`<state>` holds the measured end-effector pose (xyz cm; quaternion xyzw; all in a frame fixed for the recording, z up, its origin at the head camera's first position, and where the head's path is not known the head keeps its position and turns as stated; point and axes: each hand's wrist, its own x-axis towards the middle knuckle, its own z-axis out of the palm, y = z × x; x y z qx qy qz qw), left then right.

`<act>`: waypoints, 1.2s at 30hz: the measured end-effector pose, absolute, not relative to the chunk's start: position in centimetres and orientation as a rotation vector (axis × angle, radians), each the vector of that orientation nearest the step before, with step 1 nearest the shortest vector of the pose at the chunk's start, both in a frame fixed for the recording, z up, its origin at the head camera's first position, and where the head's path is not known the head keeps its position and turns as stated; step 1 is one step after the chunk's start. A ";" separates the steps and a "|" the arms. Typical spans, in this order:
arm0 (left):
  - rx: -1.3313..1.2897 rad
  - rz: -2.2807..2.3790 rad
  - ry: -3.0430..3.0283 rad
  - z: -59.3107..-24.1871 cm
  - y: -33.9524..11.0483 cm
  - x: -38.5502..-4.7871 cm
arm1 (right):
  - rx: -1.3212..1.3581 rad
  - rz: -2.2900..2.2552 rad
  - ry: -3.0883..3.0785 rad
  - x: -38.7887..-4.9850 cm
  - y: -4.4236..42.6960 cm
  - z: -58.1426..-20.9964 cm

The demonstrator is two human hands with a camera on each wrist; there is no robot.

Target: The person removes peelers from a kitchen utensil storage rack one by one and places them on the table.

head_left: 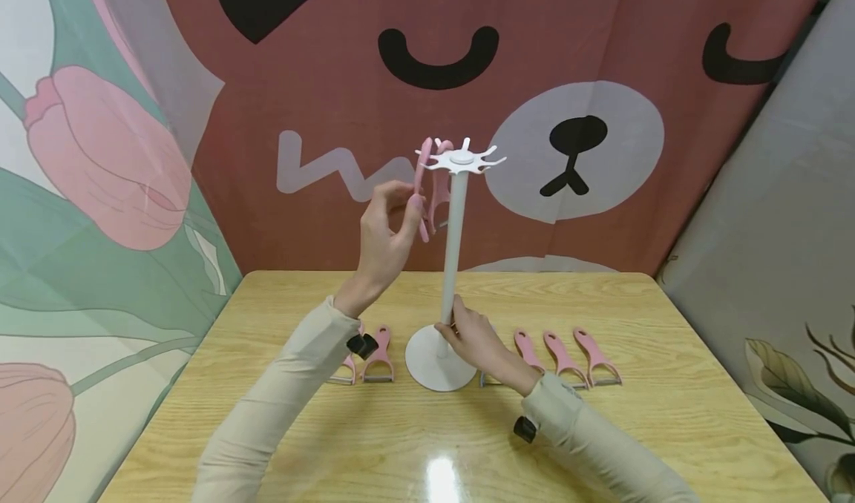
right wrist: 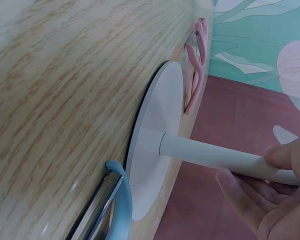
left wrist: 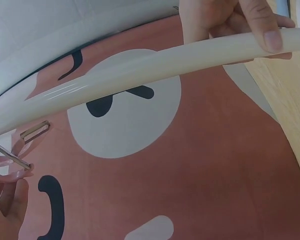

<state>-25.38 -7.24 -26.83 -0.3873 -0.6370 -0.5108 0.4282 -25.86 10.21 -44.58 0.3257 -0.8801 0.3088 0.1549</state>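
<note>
A white stand [head_left: 454,243] with a round base and a ring of hooks [head_left: 462,159] on top stands upright on the table. My left hand [head_left: 386,232] pinches a pink peeler [head_left: 422,173] beside the hooks on the left; I cannot tell whether it rests on a hook. Just behind it, a second pink peeler [head_left: 441,184] hangs from the hooks. My right hand [head_left: 477,332] grips the pole low down, above the base [head_left: 427,366]. In the left wrist view, the held peeler [left wrist: 10,172] shows at the lower left, partly cut off by the frame.
Pink peelers lie left of the base, one [head_left: 379,354] fully visible and another [head_left: 346,369] partly behind the left sleeve. Several more, such as the rightmost peeler [head_left: 593,351], lie to the right. A blue peeler [right wrist: 122,200] lies close beside the base. A printed curtain [head_left: 320,80] hangs behind the table.
</note>
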 end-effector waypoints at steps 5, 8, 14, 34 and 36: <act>-0.958 -1.266 -1.574 -26.6 -7.2 -25.3 | 0.929 0.897 -2.517 -25.9 10.2 -44.5; -0.944 -1.262 -1.579 -26.7 -7.2 -25.3 | 0.931 0.898 -2.521 -25.8 10.2 -44.5; -0.915 -1.263 -1.573 -27.0 -7.4 -25.3 | 0.944 0.893 -2.514 -25.8 10.2 -44.5; -0.859 -1.266 -1.557 -28.2 -8.3 -25.9 | 0.916 0.914 -2.559 -25.8 10.1 -44.6; -0.854 -1.266 -1.557 -28.7 -8.6 -26.7 | 0.915 0.916 -2.555 -25.8 10.1 -44.6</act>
